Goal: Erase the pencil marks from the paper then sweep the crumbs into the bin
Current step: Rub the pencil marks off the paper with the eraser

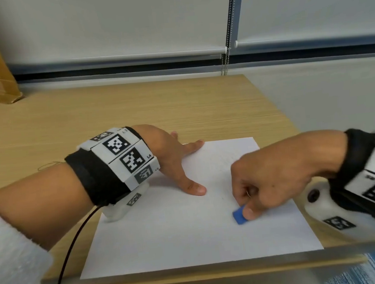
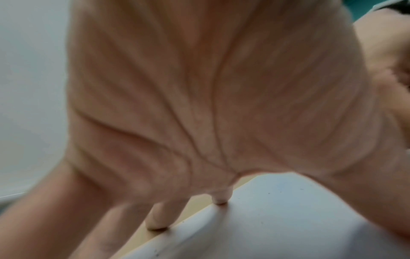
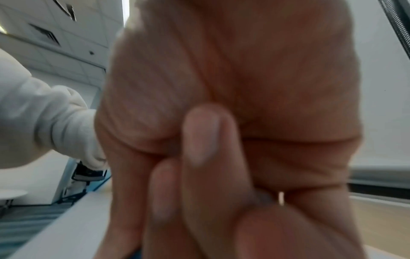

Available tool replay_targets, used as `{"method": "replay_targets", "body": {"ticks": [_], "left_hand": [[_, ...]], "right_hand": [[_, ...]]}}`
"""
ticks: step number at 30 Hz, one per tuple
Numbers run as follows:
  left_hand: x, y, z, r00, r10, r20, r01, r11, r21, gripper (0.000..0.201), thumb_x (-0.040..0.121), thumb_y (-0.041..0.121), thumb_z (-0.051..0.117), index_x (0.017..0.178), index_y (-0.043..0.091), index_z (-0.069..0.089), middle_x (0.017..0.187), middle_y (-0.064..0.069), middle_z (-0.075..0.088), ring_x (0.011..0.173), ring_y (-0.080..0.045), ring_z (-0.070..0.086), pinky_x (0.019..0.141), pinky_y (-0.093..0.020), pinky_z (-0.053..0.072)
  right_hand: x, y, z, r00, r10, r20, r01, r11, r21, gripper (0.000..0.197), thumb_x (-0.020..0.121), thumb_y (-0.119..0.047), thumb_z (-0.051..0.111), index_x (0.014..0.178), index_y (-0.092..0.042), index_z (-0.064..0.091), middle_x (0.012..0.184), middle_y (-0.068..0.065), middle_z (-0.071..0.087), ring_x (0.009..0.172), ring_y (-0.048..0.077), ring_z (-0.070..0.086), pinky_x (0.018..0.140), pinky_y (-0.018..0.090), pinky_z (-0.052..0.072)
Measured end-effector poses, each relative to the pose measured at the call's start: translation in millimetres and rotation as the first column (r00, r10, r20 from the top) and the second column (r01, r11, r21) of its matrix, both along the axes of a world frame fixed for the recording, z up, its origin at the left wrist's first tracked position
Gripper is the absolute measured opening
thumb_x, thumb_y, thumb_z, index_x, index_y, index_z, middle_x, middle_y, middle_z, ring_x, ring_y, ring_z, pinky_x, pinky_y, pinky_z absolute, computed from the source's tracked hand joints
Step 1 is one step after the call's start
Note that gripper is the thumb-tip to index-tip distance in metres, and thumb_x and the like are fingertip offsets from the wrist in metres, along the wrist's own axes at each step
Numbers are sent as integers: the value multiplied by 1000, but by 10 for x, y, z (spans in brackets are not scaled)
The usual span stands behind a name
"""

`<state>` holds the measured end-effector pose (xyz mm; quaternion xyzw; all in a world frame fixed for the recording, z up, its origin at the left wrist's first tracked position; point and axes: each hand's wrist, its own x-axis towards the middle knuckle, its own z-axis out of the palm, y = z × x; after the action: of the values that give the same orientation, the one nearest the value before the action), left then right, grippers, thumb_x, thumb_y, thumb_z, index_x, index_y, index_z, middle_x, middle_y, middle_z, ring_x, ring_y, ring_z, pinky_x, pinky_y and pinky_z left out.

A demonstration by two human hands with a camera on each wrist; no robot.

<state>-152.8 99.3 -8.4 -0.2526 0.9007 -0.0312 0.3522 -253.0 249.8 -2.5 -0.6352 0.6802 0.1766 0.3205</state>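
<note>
The wooden table fills the middle of the head view, its far edge meeting the wall across the upper third. On it, in the lower centre, lies the white paper, its near edge close to the table's front lip. Faint grey pencil marks show only dimly in the sheet's upper right part, just above the right hand; a few dark specks that may be crumbs dot the sheet in the left wrist view.

The left hand sits at centre left with fingers spread and straight, thumb and fingertips pressing the paper flat near its upper left corner. The right hand, at centre right, is curled, thumb and fingers pinching a small blue eraser whose tip touches the paper.

The erasing step appears to be in hand, and not finished. The next move likely calls for rubbing strokes over the remaining marks while the left hand keeps the sheet from creasing. No bin is in view, so sweeping must wait until it is found.
</note>
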Motion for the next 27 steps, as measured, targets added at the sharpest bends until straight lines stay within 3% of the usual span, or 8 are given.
{"method": "replay_targets", "body": {"ticks": [2,7,11,16,19,22,25,27], "left_hand": [[-8,-4,0,1000,-4,-3,4,1000,-1,119,56,91,50,138,56,-28,159,0,-25,146,-30,19,114,-51,24],[-5,-4,1,1000,1,6,-1,1000,1,119,55,92,51,137,57,-28,159,0,-26,147,-30,17,114,-53,23],[-12,2,-3,1000,7,5,-7,1000,10,117,59,90,51,138,56,-28,159,0,-27,146,-31,18,113,-52,24],[-1,-8,-6,1000,8,9,-8,1000,20,119,57,90,53,138,56,-27,158,0,-28,147,-30,17,114,-51,25],[-7,-3,-7,1000,4,-1,-4,1000,23,118,57,90,53,138,57,-27,159,-2,-27,146,-31,19,113,-52,25],[-4,-32,-14,1000,6,-2,-6,1000,24,119,54,92,53,137,58,-27,159,-2,-26,147,-31,18,113,-53,24],[11,-28,-6,1000,12,-1,-12,1000,26,120,54,91,54,137,58,-26,159,-1,-27,148,-31,14,114,-54,22],[9,-8,-3,1000,3,-9,-3,1000,12,119,56,91,54,138,58,-26,159,-2,-25,147,-31,16,114,-53,24]], "right_hand": [[-5,-20,4,999,-35,-14,35,999,33,30,87,-39,61,68,-16,60,60,-2,48,58,15,44,57,32,40],[-307,-453,-11,981,-157,-114,125,961,-248,34,87,-39,59,64,-14,60,65,4,57,62,24,53,56,34,48],[-384,-557,-45,978,-158,-135,103,933,-345,37,91,-37,54,63,-14,57,68,5,58,66,26,54,68,45,55],[-283,-406,7,989,-97,-108,91,994,-56,32,91,-37,55,67,-17,58,64,-1,50,62,20,45,55,30,46],[-282,-544,32,974,-127,-186,89,976,-199,32,92,-37,53,72,-12,60,67,5,54,58,21,47,50,27,44],[-344,-611,1,966,-153,-209,75,938,-339,35,91,-39,52,70,-11,58,68,5,57,56,22,50,52,32,45],[-282,-454,-11,986,-78,-150,57,988,-141,35,89,-42,56,63,-18,56,63,0,56,60,23,53,58,34,50],[-170,-325,-3,990,-30,-137,35,999,32,33,89,-41,57,65,-19,54,59,-2,50,56,21,47,50,23,43]]}}
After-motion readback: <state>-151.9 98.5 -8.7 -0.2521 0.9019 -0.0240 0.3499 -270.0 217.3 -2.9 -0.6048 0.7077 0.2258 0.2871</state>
